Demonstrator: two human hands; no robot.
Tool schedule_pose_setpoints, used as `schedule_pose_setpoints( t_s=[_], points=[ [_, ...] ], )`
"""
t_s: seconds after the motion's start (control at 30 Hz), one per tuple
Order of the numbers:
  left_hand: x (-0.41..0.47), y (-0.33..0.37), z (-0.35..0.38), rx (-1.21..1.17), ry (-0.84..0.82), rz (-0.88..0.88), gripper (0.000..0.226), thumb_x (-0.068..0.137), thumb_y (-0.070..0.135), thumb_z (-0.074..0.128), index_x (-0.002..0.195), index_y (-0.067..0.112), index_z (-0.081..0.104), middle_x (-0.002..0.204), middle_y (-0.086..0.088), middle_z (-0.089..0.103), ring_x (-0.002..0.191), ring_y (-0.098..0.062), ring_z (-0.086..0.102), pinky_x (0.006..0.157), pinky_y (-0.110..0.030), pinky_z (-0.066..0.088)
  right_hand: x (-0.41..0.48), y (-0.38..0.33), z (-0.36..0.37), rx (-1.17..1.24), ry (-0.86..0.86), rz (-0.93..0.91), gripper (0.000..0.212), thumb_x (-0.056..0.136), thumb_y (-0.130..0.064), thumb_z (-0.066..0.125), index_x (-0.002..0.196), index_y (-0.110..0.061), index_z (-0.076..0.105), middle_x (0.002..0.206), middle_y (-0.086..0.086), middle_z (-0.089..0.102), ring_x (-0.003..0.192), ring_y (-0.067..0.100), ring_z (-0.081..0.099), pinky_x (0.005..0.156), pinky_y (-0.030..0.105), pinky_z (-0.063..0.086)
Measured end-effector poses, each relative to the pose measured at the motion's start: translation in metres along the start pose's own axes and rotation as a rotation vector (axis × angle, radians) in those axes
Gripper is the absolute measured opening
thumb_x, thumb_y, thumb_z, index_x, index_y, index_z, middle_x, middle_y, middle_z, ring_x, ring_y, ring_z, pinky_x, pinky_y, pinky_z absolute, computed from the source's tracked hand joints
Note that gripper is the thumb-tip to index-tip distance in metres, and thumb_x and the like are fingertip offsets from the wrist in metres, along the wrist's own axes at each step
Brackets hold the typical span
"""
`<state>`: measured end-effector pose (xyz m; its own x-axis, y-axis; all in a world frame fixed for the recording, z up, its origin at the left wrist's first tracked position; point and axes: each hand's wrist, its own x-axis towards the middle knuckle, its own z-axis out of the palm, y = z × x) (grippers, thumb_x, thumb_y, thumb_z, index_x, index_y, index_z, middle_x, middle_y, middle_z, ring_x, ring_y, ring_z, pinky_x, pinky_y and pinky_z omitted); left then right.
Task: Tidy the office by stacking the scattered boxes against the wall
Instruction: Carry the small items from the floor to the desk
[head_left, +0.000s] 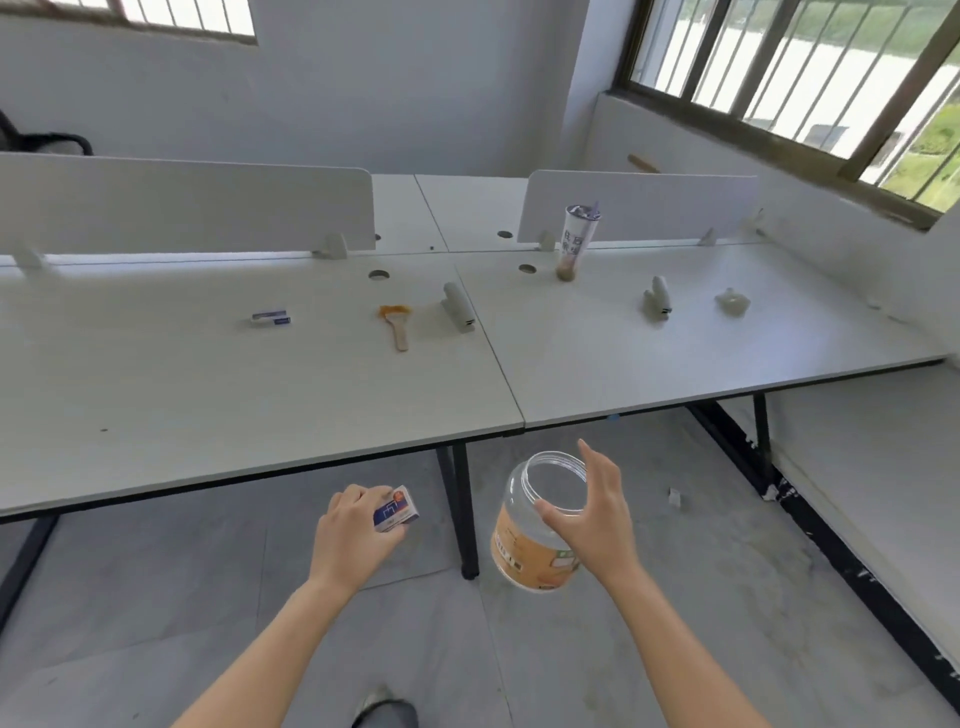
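A: How many boxes do you count?

B: Three. One blue-and-white box (397, 509) is in the left hand (358, 530), held over the floor just in front of the desk (260, 395). Two more small boxes (271, 318) lie touching each other on the left desktop, well apart from both hands.

A: What else is up there?

B: One wooden spoon (397, 325) smeared orange and one lidded drink cup (576, 241). There are also two white plastic pieces I cannot identify: the left piece (460, 307) by the seam and the right piece (658, 301) further along.

A: And the arms?

B: Both are bare and reach forward. The left hand is palm down, with its fingers curled over the box and clamped on it. The right hand (592, 512) grips one clear plastic jar (535, 540) at the neck, thumb on the near rim, fingers round the far side. The jar has an orange label and no lid, and it hangs tilted in the air.
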<state>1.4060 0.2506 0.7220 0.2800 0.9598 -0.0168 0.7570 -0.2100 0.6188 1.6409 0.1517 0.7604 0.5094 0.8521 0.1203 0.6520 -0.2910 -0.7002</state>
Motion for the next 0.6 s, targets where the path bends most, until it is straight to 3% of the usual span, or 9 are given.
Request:
schedule_pose_setpoints(
  t_s=[0.13,0.3,0.4,0.6],
  points=[
    [0.060,-0.012,0.009,0.041,0.004,-0.085,0.043,0.080,0.024,0.070,0.121,0.014,0.060,0.112,-0.007,0.059,0.108,-0.024,0.048,0.087,-0.031,0.039,0.064,0.004,0.013,0.037,0.009,-0.030,0.086,0.071,-0.035,0.077,0.143,-0.017,0.032,0.140,0.002,0.036,0.126,0.017,0.041,0.100,0.030,0.033],
    [0.158,-0.006,0.021,0.048,-0.019,-0.114,0.042,0.081,0.022,0.068,0.122,0.013,0.059,0.114,-0.010,0.058,0.110,-0.028,0.048,0.088,-0.032,0.038,0.168,-0.006,0.018,0.027,0.044,-0.074,0.081,0.074,-0.022,0.078,0.141,-0.015,0.033,0.140,0.006,0.034,0.127,0.021,0.039,0.103,0.032,0.033],
    [0.219,0.012,0.032,0.035,-0.026,-0.078,0.043,0.082,0.023,0.066,0.123,0.014,0.059,0.116,-0.010,0.057,0.112,-0.028,0.047,0.088,-0.033,0.039,0.230,-0.008,0.014,-0.023,0.052,-0.071,0.082,0.074,-0.024,0.077,0.142,-0.016,0.031,0.141,0.006,0.032,0.127,0.022,0.039,0.106,0.041,0.035],
    [0.303,0.055,0.069,0.122,-0.188,0.056,0.042,0.087,0.030,0.058,0.127,0.018,0.052,0.121,-0.006,0.053,0.115,-0.024,0.044,0.088,-0.029,0.039,0.306,0.010,0.015,-0.063,0.159,0.046,0.082,0.075,-0.022,0.076,0.143,-0.013,0.031,0.142,0.011,0.031,0.132,0.025,0.033,0.107,0.045,0.034]
  ],
)
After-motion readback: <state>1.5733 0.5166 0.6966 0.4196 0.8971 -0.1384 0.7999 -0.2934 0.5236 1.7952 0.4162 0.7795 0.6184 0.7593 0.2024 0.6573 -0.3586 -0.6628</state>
